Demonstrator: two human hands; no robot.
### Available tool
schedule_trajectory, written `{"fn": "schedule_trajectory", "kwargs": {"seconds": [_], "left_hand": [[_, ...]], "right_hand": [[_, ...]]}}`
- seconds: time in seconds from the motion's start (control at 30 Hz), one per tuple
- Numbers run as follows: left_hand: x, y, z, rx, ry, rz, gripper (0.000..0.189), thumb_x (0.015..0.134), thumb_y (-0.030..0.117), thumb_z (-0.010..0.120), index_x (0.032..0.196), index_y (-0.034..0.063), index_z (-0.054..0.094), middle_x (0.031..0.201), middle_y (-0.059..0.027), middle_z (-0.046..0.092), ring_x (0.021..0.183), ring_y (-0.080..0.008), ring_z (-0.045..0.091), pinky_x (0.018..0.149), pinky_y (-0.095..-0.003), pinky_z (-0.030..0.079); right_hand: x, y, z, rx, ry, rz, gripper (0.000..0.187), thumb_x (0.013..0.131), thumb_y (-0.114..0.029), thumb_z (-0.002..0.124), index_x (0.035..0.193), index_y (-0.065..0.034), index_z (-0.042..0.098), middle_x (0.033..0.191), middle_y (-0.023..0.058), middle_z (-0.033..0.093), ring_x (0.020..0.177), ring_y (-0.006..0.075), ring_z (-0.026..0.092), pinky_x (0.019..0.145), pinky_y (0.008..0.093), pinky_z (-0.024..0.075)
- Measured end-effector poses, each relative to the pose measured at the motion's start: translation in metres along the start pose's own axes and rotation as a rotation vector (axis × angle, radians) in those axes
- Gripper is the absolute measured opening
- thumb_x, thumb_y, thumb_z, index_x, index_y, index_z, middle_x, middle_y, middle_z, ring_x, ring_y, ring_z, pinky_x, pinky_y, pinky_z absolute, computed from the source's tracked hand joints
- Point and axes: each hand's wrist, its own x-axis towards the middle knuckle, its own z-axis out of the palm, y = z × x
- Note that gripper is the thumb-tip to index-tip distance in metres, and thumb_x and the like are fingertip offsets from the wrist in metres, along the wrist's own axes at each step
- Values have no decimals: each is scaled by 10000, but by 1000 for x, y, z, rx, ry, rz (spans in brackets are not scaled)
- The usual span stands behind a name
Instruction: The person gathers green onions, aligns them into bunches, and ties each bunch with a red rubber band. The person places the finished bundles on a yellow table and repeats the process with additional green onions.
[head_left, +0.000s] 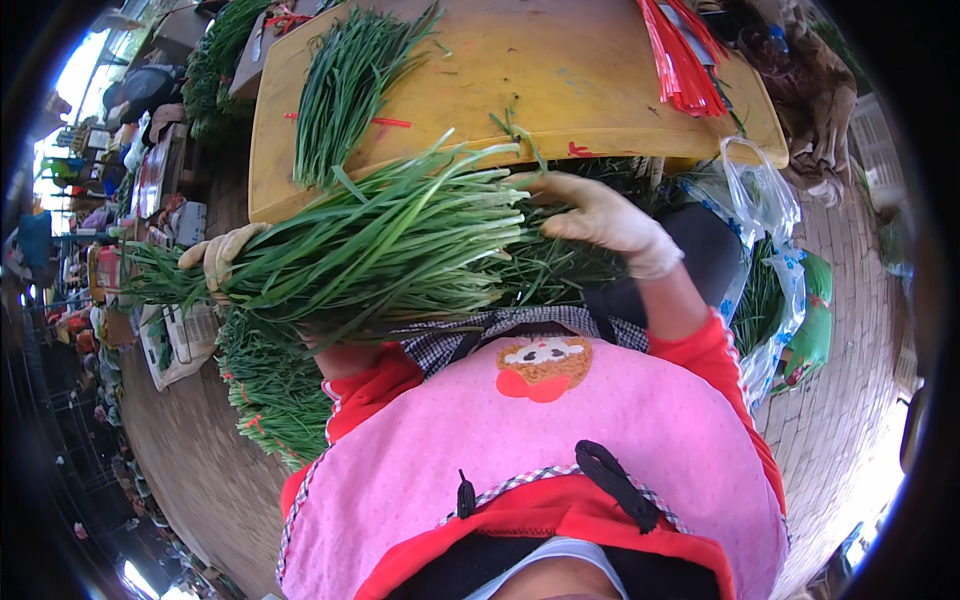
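A large loose bunch of green garlic chives (390, 240) lies sideways in front of me, its pale cut ends to the right. My gloved left hand (223, 259) is wrapped around the leafy end. At the pale ends, my gloved right hand (604, 217) has its thumb and fingers apart, and I see nothing held in it. Whether its fingertips touch the stems is hard to tell. Beyond, on the yellow table (480, 97), rests a smaller pile of chives (341, 97) across a red tie strip (390, 122).
Red tie strips (686, 67) hang together at the table's right. Loose chives (555, 270) lie beneath the near table edge. Tied chive bundles (274, 390) are stacked at my left. A clear plastic bag (765, 195) and a green bag (817, 322) stand at my right.
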Motion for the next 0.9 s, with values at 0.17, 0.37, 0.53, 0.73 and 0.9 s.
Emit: {"fn": "schedule_trajectory", "kwargs": {"seconds": [0.17,0.37,0.53,0.73,0.9], "left_hand": [[0,-7,5,21,117,-42,463,935,137,644,1374,61,519,992,9,702,1007,-107,640,1048,-311,418],[-10,11,7,24,307,-76,541,863,149,715,1363,68,527,932,42,637,921,-103,613,1047,-326,401],[18,-8,-21,-692,-9,-576,448,907,173,663,1329,58,561,905,14,636,896,-141,603,1063,-362,408],[-9,15,12,50,606,-258,500,899,125,619,1382,40,522,1125,-41,620,1090,-188,551,1021,-383,436],[-14,29,-5,-71,599,-317,543,894,114,621,1414,40,481,1145,-53,606,1115,-198,540,1026,-403,433]], "right_hand": [[43,-6,48,325,-136,-64,520,920,-263,723,1352,-13,573,1266,65,651,1154,156,586,1019,317,453],[32,-9,60,419,-109,175,628,920,-345,708,1382,37,521,1341,112,597,1233,198,540,1081,340,394],[21,-8,52,423,-261,72,717,920,-408,707,1428,34,460,1397,127,557,1277,214,513,1096,344,381],[17,-7,46,401,-99,137,644,953,-335,681,1428,35,453,1372,115,575,1245,202,541,1098,355,386],[20,-12,48,429,27,71,559,951,-295,688,1380,18,514,1309,83,614,1201,184,569,1066,333,421]]}}
